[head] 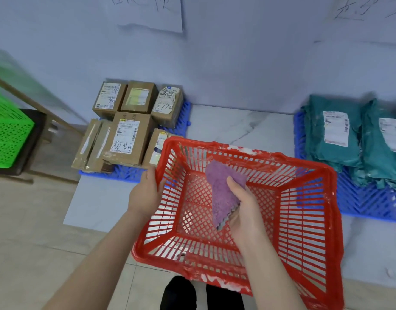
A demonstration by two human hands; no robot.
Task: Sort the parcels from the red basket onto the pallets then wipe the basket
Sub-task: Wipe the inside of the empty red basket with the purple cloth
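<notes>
Red slatted plastic basket (304, 198), left hand (145, 193) on rim, right hand (244, 209) gripping fuzzy purple cloth (223, 191)

The back-right box (170, 113) on the left pallet (125, 173) has a white label (164, 101) with large handwritten digits, seemingly "8772"; the last digit is unclear. The front box (145, 130) has a printed label with a barcode, its print too blurred to read, and two large handwritten characters below it, "超期". The back-left box (97, 108) has similar handwriting on its label, which is not legible. Two sheets (152, 12) on the wall (237, 63) show handwritten strokes cut off by the frame edge. The white printed labels on the green bags (315, 130) are too blurred to read.
</notes>
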